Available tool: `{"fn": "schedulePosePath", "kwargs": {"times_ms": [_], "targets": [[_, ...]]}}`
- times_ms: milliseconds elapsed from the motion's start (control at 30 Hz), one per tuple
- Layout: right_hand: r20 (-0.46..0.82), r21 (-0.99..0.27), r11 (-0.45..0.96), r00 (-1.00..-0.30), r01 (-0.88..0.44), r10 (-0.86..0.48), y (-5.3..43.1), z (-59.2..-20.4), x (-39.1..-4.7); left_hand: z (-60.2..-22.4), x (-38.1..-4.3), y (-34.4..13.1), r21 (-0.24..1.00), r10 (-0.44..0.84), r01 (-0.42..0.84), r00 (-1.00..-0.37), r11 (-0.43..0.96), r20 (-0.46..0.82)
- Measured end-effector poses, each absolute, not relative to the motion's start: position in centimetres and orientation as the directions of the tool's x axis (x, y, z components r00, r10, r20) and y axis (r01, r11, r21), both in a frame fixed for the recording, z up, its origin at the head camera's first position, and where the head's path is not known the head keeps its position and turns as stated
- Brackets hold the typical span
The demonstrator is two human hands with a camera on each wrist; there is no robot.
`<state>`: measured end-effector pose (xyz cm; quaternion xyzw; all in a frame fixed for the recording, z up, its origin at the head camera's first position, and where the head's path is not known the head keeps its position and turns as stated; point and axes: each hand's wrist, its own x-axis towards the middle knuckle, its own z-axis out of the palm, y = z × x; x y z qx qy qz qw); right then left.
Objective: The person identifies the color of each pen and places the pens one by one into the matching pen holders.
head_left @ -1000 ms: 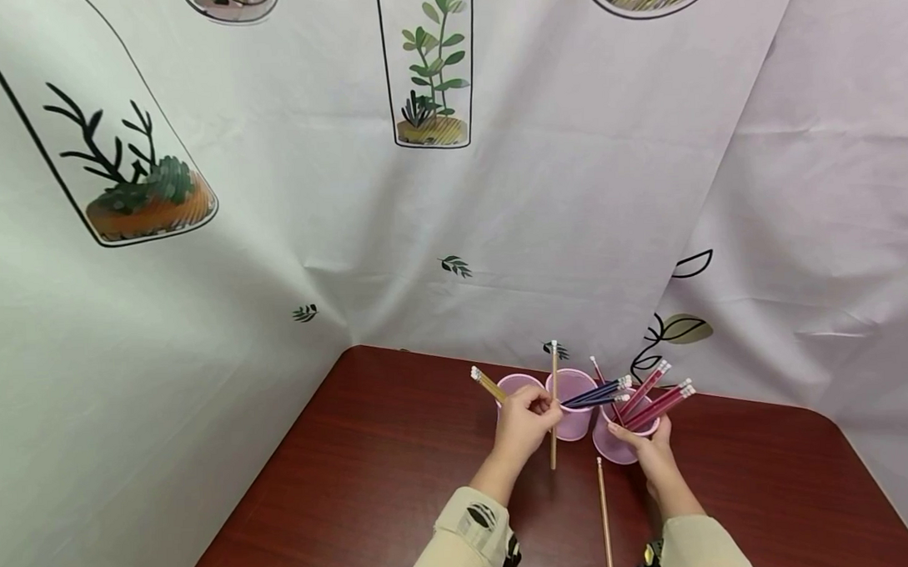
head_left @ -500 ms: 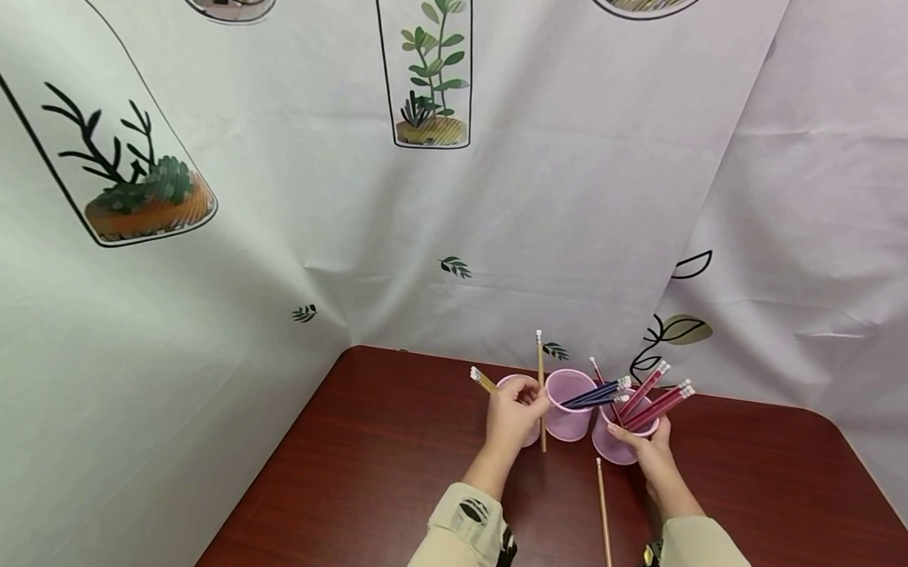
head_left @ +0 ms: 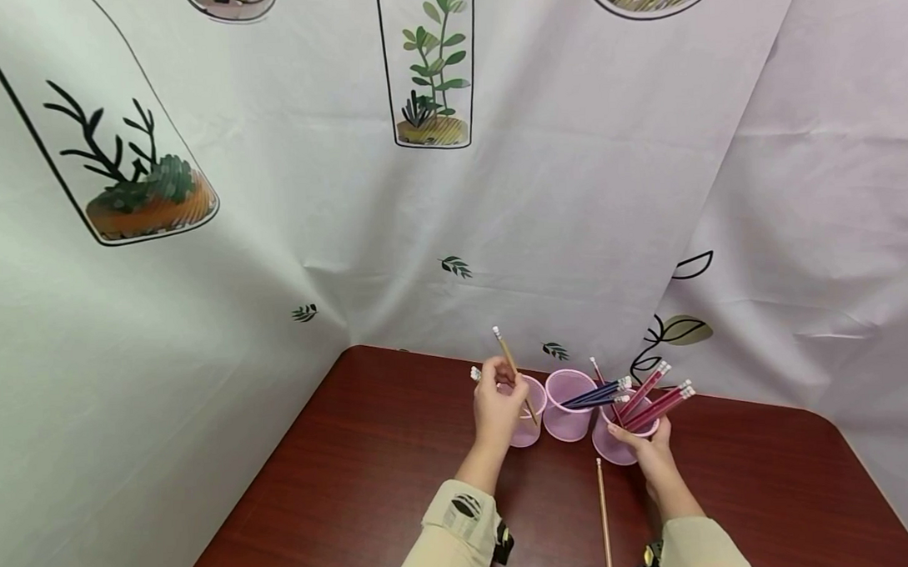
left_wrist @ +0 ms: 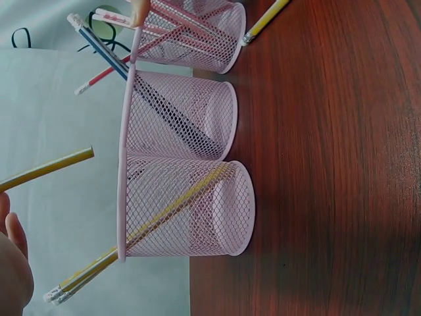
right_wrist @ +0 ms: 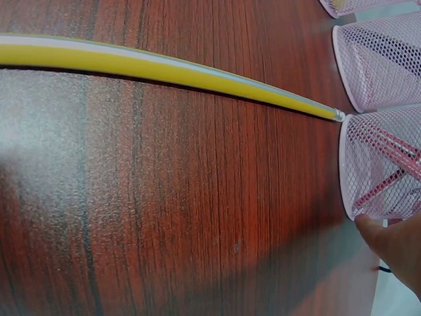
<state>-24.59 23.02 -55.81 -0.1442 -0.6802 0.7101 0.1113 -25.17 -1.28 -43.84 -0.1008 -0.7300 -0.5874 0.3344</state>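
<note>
Three pink mesh cups stand in a row. My left hand (head_left: 496,415) pinches a yellow pencil (head_left: 505,348), eraser end up, over the left cup (head_left: 529,435). The left wrist view puts the pencil's lower end (left_wrist: 82,156) just above the rim, apart from the cup. Inside that cup lean yellow pencils (left_wrist: 187,196). Blue pencils (head_left: 596,395) lean in the middle cup (head_left: 566,423). The right cup (head_left: 612,449) holds several dark pink pencils (head_left: 657,406). My right hand (head_left: 657,460) grips this right cup, thumb near the rim; some of its fingers are hidden.
Another yellow pencil (head_left: 604,516) lies on the dark red-brown table (head_left: 356,487), in front of the right cup. A pale curtain (head_left: 572,229) with printed plants hangs behind and left of the table.
My left hand has moved left with the yellow pencil, from in front of the middle cup to over the left cup. The pencil now tilts. My right hand has stayed on the right cup.
</note>
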Motion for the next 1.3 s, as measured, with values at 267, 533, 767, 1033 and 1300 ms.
{"fn": "schedulePosePath", "kwargs": {"times_ms": [267, 533, 767, 1033, 1300], "targets": [[-0.049, -0.999, -0.04, -0.932, 0.037, 0.359, 22.9, -55.8, -24.5, -44.2, -25.2, -1.6, 0.818, -0.314, 0.523, -0.756, 0.239, 0.574], [-0.042, -0.999, -0.033, -0.93, 0.032, 0.365, 23.0, -55.8, -24.5, -45.8, -24.8, -2.1, 0.848, -0.353, 0.436, -0.775, 0.302, 0.524], [-0.041, -0.999, -0.037, -0.93, 0.03, 0.366, 22.9, -55.8, -24.5, -47.4, -24.5, -2.6, 0.836, -0.386, 0.338, -0.768, 0.433, 0.511], [-0.037, -0.999, -0.036, -0.929, 0.025, 0.368, 23.1, -56.2, -24.7, -47.9, -24.2, -3.0, 0.855, -0.401, 0.255, -0.798, 0.452, 0.45], [-0.04, -0.999, -0.033, -0.934, 0.03, 0.354, 22.9, -55.4, -24.3, -48.1, -24.4, -3.2, 0.871, -0.409, 0.246, -0.807, 0.424, 0.427]]}}
